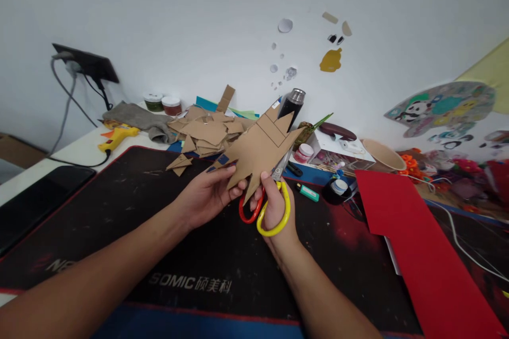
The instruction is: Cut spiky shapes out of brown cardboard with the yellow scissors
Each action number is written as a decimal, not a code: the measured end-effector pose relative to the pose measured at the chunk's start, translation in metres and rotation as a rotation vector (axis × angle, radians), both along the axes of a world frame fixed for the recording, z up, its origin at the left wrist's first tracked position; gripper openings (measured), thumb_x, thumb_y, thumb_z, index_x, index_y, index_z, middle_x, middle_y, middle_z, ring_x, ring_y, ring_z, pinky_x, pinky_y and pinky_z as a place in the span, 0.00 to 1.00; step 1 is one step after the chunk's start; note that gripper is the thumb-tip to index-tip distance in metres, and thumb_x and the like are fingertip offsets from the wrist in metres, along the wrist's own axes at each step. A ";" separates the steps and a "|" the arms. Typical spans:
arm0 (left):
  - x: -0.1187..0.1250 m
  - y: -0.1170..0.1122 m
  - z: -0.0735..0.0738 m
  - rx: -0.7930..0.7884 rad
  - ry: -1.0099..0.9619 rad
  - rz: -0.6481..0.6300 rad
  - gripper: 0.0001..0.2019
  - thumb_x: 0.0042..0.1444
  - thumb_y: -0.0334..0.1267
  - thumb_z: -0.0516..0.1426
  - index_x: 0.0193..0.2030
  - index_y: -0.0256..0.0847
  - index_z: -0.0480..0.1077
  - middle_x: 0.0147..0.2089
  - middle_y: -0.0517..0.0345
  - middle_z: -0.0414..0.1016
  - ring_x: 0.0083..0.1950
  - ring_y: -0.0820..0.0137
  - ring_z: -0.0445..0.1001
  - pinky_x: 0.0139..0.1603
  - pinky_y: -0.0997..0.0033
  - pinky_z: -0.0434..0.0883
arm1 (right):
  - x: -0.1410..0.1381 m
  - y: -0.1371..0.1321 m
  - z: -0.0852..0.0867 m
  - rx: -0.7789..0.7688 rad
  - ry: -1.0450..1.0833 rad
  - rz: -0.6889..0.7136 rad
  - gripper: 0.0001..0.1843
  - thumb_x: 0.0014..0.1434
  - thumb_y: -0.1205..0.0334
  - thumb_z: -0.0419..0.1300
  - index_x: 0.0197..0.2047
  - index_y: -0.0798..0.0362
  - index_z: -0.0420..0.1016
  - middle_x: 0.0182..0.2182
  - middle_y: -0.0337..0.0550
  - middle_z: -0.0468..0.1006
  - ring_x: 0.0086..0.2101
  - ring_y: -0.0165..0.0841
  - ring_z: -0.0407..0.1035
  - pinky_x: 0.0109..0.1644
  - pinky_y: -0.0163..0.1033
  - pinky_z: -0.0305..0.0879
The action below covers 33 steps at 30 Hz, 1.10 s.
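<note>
A piece of brown cardboard point(258, 151) with spiky, jagged ends and drawn lines is held up over the dark mat. My left hand point(210, 193) is closed on its lower left edge, thumb in front and fingers behind. My right hand point(280, 206) has the scissors point(284, 222), with one yellow and one red handle loop, around its fingers. The right thumb also presses on the cardboard's lower right edge. Most of the scissor blades are hidden behind the cardboard.
Cardboard scraps point(207, 130) are heaped at the back, beside a black flask point(293, 100). A yellow glue gun point(118, 136) and a black phone-like slab point(43, 201) lie left. Rightward are a teal lighter point(307, 192), a small black pot point(336, 193) and red sheets point(425, 243).
</note>
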State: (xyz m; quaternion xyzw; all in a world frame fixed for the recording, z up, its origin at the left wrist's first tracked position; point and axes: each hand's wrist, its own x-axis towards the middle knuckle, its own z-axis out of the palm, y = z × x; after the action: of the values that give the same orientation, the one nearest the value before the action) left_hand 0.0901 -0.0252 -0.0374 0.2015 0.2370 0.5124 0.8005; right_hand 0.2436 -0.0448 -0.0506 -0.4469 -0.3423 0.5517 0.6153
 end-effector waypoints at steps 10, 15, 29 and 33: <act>0.007 -0.006 -0.004 0.007 0.076 0.185 0.17 0.51 0.42 0.78 0.44 0.40 0.83 0.39 0.57 0.84 0.34 0.70 0.81 0.29 0.76 0.78 | -0.005 -0.012 0.007 0.108 -0.148 0.036 0.21 0.65 0.42 0.70 0.37 0.49 0.70 0.17 0.30 0.72 0.15 0.28 0.66 0.20 0.32 0.66; 0.009 -0.005 0.000 -0.074 0.133 0.306 0.15 0.51 0.34 0.77 0.44 0.42 0.83 0.43 0.57 0.87 0.34 0.70 0.83 0.30 0.78 0.79 | -0.007 -0.015 0.008 0.144 -0.211 0.037 0.20 0.67 0.43 0.69 0.37 0.48 0.68 0.16 0.29 0.71 0.16 0.29 0.67 0.20 0.31 0.65; 0.009 -0.005 0.004 -0.048 0.127 0.264 0.08 0.55 0.26 0.70 0.39 0.40 0.81 0.41 0.54 0.88 0.33 0.69 0.85 0.33 0.75 0.82 | -0.002 -0.009 0.007 0.182 -0.205 0.007 0.19 0.68 0.44 0.68 0.38 0.49 0.68 0.18 0.28 0.70 0.16 0.28 0.66 0.20 0.31 0.66; 0.010 -0.005 0.007 -0.117 0.125 0.284 0.06 0.58 0.24 0.66 0.38 0.39 0.80 0.40 0.54 0.87 0.31 0.69 0.84 0.31 0.75 0.82 | -0.003 -0.010 0.006 0.182 -0.191 0.028 0.19 0.68 0.45 0.67 0.38 0.49 0.67 0.17 0.28 0.70 0.16 0.28 0.66 0.20 0.30 0.66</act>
State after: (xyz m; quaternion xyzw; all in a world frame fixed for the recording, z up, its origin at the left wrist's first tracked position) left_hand 0.1004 -0.0299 -0.0303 0.1505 0.3418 0.5923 0.7140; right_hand 0.2410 -0.0547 -0.0444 -0.4351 -0.4541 0.4819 0.6102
